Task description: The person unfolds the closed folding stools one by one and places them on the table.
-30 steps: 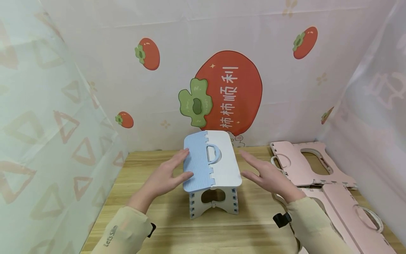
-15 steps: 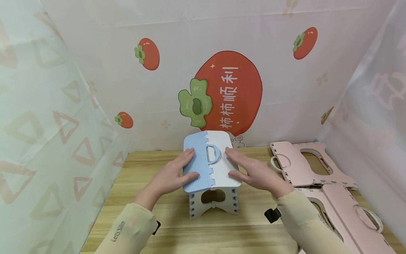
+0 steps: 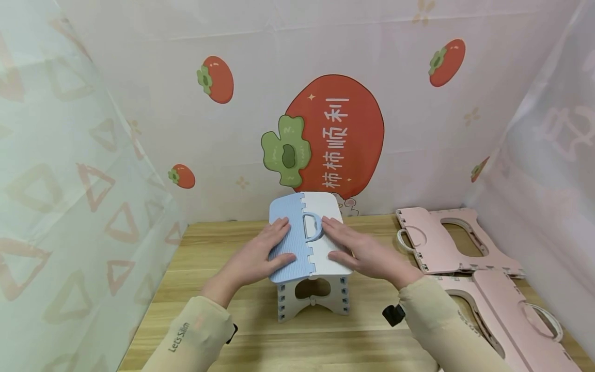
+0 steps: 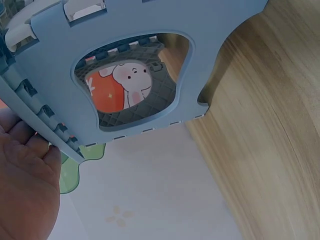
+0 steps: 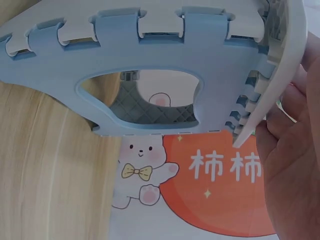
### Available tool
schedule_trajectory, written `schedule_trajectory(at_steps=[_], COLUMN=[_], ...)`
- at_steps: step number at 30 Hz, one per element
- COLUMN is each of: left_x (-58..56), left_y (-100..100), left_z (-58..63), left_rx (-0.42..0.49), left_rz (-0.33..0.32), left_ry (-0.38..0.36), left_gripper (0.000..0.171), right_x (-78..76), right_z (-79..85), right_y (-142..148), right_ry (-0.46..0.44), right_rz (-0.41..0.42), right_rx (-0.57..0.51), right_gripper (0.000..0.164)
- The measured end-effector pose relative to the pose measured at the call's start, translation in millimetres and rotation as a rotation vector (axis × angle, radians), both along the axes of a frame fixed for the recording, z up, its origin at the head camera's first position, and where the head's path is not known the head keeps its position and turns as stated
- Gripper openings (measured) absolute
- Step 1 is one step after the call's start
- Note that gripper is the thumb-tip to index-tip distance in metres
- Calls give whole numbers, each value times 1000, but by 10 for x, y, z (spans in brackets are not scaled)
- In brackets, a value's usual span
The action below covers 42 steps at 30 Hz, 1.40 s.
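A folding step stool (image 3: 297,243) stands unfolded on the wooden tabletop, its seat half light blue and half white with a blue carry handle (image 3: 317,226) at the middle. My left hand (image 3: 251,261) rests on the blue half, fingers extended over the left edge. On the white half lies my right hand (image 3: 367,253), fingertips close to the handle. Seen from the left wrist, the stool's blue side panel (image 4: 60,80) has a large cutout, and my left hand (image 4: 25,180) is at the seat's edge. The right wrist view has my right hand (image 5: 290,150) beside the white edge.
Two pink folding stools, one farther back (image 3: 429,237) and one nearer (image 3: 506,310), lie folded flat on the right side of the wooden table (image 3: 288,343). A printed cloth (image 3: 241,129) with persimmon pictures hangs behind, and more cloth encloses both sides.
Both hands have come inward and onto the stool's seat, the right one from beside it. The stool has stayed in place.
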State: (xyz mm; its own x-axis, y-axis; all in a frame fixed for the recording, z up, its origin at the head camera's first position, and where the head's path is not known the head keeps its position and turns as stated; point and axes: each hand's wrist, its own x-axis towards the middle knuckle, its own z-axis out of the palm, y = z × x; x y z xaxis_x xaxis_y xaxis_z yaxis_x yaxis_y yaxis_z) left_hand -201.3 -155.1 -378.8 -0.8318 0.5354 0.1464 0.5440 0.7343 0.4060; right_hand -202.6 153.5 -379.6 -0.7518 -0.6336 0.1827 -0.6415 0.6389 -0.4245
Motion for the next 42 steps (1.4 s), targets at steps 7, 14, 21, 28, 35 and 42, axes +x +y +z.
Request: schedule_trajectory(at_steps=[7, 14, 21, 28, 35, 42], left_x=[-4, -8, 1, 6, 6, 13], left_y=[11, 10, 11, 16, 18, 21], left_z=[-9, -24, -21, -13, 1, 23], left_rx=[-32, -43, -38, -43, -53, -69], left_rz=[-12, -22, -29, -28, -31, -20], left_ry=[17, 41, 54, 63, 65, 43], left_gripper=[80, 79, 79, 79, 78, 79], right_x=[-10, -18, -15, -2, 7, 5], right_z=[-24, -25, -25, -14, -1, -3], right_y=[-15, -33, -43, -45, -51, -51], right_ry=[7, 15, 14, 40, 46, 30], right_rz=[13, 33, 28, 39, 38, 19], right_rx=[21, 25, 33, 23, 32, 51], right_gripper=[66, 63, 62, 62, 61, 61])
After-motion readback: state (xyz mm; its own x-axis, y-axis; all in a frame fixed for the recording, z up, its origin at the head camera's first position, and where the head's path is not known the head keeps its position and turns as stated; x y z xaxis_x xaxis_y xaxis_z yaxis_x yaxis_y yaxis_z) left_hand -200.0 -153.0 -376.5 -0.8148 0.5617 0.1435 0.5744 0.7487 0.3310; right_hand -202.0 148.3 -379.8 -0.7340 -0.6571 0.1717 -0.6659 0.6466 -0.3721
